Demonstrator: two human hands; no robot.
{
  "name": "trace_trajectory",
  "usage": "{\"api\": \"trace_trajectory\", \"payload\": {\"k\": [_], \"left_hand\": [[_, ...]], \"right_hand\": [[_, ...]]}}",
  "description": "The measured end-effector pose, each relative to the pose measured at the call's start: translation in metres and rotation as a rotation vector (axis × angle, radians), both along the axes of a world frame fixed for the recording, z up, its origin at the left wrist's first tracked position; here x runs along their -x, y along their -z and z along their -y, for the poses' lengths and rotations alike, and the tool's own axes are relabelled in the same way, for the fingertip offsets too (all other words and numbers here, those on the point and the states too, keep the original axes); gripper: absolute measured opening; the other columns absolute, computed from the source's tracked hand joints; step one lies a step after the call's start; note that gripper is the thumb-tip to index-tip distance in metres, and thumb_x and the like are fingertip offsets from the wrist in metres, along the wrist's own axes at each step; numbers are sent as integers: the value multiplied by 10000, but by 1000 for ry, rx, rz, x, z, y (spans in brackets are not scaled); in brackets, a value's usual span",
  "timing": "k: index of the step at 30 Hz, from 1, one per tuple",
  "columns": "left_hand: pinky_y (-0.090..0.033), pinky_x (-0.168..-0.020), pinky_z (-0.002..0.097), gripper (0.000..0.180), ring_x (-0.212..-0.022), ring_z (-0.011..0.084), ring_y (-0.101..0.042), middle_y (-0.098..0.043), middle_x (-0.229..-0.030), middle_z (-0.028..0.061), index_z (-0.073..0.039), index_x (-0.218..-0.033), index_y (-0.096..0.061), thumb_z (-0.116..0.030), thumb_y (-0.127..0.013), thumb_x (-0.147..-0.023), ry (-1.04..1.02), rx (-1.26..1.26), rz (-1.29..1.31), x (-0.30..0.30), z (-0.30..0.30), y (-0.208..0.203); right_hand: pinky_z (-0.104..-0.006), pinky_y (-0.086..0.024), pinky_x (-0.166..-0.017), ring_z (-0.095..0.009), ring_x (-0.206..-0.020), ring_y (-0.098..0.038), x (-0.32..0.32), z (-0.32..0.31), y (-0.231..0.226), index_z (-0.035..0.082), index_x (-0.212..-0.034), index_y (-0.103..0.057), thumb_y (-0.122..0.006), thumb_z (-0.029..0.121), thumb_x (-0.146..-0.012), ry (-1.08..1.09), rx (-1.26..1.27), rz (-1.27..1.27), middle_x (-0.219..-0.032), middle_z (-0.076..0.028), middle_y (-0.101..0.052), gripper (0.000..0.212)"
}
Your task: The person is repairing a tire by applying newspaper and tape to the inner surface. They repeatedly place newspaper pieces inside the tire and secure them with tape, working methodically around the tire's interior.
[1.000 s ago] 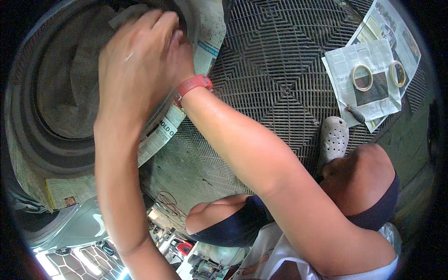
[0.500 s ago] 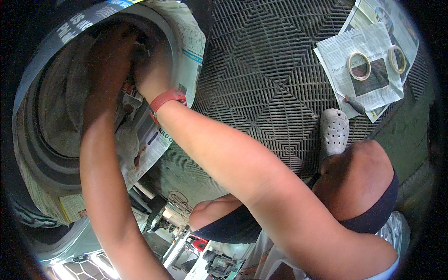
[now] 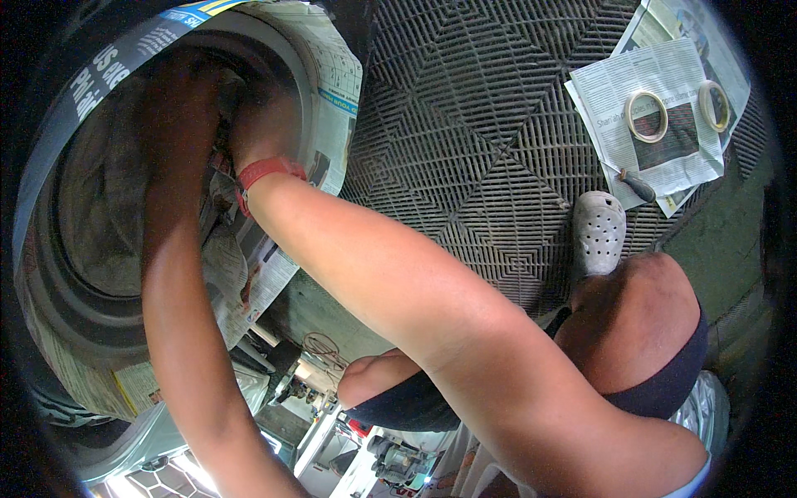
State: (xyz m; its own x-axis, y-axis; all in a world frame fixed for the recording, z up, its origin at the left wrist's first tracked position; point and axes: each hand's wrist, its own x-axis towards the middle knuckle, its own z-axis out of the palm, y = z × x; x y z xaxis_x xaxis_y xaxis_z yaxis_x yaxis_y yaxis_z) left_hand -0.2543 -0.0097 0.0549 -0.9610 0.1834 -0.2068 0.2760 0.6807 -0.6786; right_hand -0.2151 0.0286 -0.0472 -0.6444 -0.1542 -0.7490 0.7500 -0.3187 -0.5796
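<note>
Both my arms reach into a dark, round wheel rim point(image 3: 292, 70) at the upper left. Sheets of newspaper point(image 3: 339, 83) are tucked around its edge. My left hand point(image 3: 193, 79) is deep in the shadow inside the rim, its fingers lost in the dark. Close beside it, my right hand point(image 3: 264, 124) is also inside, with a red band point(image 3: 270, 168) at the wrist. Motion blur and shadow hide its fingers and anything they hold. Crumpled newspaper point(image 3: 220, 257) lies below the hands, inside the lower part of the rim.
On newspaper point(image 3: 594, 91) at the upper right lie two tape rolls point(image 3: 647, 116) and a small dark-handled tool point(image 3: 638, 186). My foot in a grey clog point(image 3: 599, 228) stands on a ridged floor mat point(image 3: 465, 124). Cables point(image 3: 322, 353) and equipment point(image 3: 398, 461) show at the bottom.
My right hand and its red band have shifted left and slightly up, deeper into the rim. My left hand has moved slightly left. The whole view has shifted a little.
</note>
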Motion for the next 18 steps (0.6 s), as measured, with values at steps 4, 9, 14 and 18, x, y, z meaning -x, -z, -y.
{"api": "trace_trajectory", "payload": {"k": [4, 9, 14, 18], "left_hand": [[-585, -907, 469, 211, -1070, 317, -699, -709, -1232, 97, -123, -1108, -767, -260, -672, -978, 25, -31, -36, 0, 9, 2], [-586, -912, 463, 260, -1089, 322, -698, -706, -1254, 98, -119, -1111, -763, -334, -677, -991, 42, -20, -99, -6, 29, 6], [-590, -917, 457, 286, -1111, 320, -693, -699, -1263, 96, -128, -1145, -759, -353, -689, -981, -71, 42, -58, 1, 15, 3], [-595, -897, 474, 303, -1105, 326, -694, -692, -1249, 105, -153, -1193, -737, -364, -692, -980, -16, 81, -104, -1, 15, 2]], "right_hand": [[-509, -587, -818, -472, -977, -728, -3, 7, 8, 24, -1124, -787, -579, 118, -987, 40, -234, -111, -1065, -280, -744, 266], [-505, -600, -823, -467, -974, -731, -8, 14, 13, 13, -1065, -798, -588, 95, -972, 38, -276, -195, -1043, -277, -746, 244], [-499, -613, -799, -458, -911, -744, -6, 25, 26, -4, -981, -805, -595, 78, -953, 13, -367, -229, -983, -275, -751, 226], [-491, -618, -789, -432, -871, -758, -6, 33, 29, 2, -957, -812, -602, 69, -942, -27, -438, -233, -964, -266, -756, 220]]}}
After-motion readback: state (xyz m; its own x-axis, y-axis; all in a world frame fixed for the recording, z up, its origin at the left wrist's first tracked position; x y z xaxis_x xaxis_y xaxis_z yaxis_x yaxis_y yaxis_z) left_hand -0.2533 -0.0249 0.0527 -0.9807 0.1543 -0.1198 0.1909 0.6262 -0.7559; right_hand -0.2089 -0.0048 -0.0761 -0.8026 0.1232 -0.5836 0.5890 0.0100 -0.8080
